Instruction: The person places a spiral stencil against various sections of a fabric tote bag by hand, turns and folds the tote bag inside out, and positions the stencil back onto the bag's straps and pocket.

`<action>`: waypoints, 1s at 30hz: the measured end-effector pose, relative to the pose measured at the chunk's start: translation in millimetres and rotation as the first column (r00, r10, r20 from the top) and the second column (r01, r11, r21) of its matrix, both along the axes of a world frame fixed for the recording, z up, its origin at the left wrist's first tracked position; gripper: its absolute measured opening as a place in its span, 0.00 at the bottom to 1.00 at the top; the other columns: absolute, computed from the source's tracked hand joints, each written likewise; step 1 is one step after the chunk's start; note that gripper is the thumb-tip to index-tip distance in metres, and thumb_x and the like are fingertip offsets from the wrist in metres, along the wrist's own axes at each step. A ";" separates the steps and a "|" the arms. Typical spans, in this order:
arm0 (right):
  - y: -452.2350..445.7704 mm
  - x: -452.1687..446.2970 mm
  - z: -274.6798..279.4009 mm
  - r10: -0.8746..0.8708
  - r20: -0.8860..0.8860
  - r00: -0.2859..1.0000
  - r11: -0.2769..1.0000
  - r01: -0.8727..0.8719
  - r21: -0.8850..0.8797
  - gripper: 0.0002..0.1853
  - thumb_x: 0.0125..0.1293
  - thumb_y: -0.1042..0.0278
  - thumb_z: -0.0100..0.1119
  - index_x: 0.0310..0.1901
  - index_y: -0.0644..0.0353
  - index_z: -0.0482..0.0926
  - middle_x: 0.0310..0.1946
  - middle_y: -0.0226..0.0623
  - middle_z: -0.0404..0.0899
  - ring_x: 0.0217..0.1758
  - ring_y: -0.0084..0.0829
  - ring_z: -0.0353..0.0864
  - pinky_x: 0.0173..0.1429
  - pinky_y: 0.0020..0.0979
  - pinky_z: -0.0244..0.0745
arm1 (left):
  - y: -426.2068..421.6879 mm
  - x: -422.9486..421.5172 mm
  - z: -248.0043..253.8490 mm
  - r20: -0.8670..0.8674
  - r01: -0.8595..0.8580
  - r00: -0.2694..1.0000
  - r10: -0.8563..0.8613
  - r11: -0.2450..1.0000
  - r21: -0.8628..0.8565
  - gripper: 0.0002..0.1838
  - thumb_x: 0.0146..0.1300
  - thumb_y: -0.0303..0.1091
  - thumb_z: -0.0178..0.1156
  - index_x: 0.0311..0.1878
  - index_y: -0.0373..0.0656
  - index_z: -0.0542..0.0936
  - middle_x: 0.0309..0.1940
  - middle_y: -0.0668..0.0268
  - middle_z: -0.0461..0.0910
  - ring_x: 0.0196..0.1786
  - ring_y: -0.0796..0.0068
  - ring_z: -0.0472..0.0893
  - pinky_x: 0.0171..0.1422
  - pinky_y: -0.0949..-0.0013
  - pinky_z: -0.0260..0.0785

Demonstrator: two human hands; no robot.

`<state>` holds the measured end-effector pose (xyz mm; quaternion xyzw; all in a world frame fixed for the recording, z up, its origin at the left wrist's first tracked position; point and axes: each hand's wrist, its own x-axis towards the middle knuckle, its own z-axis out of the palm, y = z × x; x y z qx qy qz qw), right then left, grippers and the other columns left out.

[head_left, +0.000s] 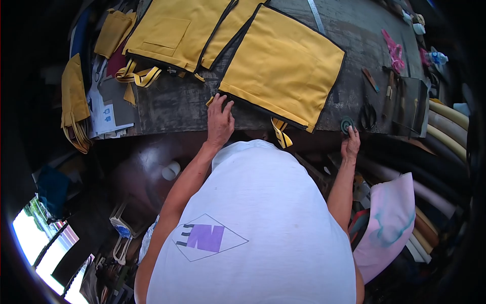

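A yellow fabric panel (286, 63) with black edging lies at a slant on the dark worktable (177, 109). My left hand (221, 121) rests at its lower left corner, fingers a little apart and fingertips on the black edge. Near the table's front edge, my right hand (350, 143) has its fingertips closed on the rim of a small green round object (347, 124). More yellow pieces (174, 33) with black edging lie to the left, partly under the panel. A striped yellow strap (281, 133) hangs below the panel's lower edge.
Black scissors (367, 115) lie right of the green object. Beyond are a brown-handled tool (370, 80), pink scissors (394, 50) and a metal ruler (316, 16). Papers (104, 114) and hanging yellow fabric (75, 96) are at the left. Fabric rolls (448, 130) stand at the right.
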<state>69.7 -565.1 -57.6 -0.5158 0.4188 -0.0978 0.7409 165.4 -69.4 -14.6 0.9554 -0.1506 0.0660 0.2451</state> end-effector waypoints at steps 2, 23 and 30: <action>0.5 -0.3 -0.7 -0.023 0.042 0.999 0.998 0.020 0.067 0.14 0.72 0.70 0.63 0.56 0.57 0.76 0.45 0.29 0.83 0.49 0.24 0.82 0.54 0.33 0.77 | -1.2 13.5 -8.1 -0.009 -0.036 0.999 0.036 0.999 0.000 0.26 0.57 0.21 0.63 0.62 0.37 0.75 0.65 0.50 0.68 0.75 0.46 0.63 0.78 0.47 0.56; 68.0 40.6 66.0 0.138 -0.319 0.938 0.143 -0.338 -0.930 0.20 0.64 0.71 0.65 0.58 0.63 0.78 0.52 0.48 0.75 0.59 0.51 0.75 0.64 0.45 0.71 | -25.2 33.1 -1.7 0.138 -0.229 0.969 0.203 0.951 0.210 0.11 0.51 0.33 0.72 0.37 0.44 0.82 0.51 0.61 0.71 0.62 0.57 0.68 0.69 0.47 0.55; 147.0 40.2 72.4 0.699 -0.364 0.616 0.239 -0.680 -0.693 0.29 0.55 0.69 0.75 0.59 0.62 0.77 0.52 0.46 0.78 0.57 0.48 0.77 0.63 0.41 0.74 | -14.0 38.9 -19.3 0.153 -0.197 0.973 0.171 0.964 0.176 0.10 0.52 0.34 0.71 0.35 0.44 0.81 0.49 0.61 0.72 0.60 0.58 0.71 0.70 0.47 0.55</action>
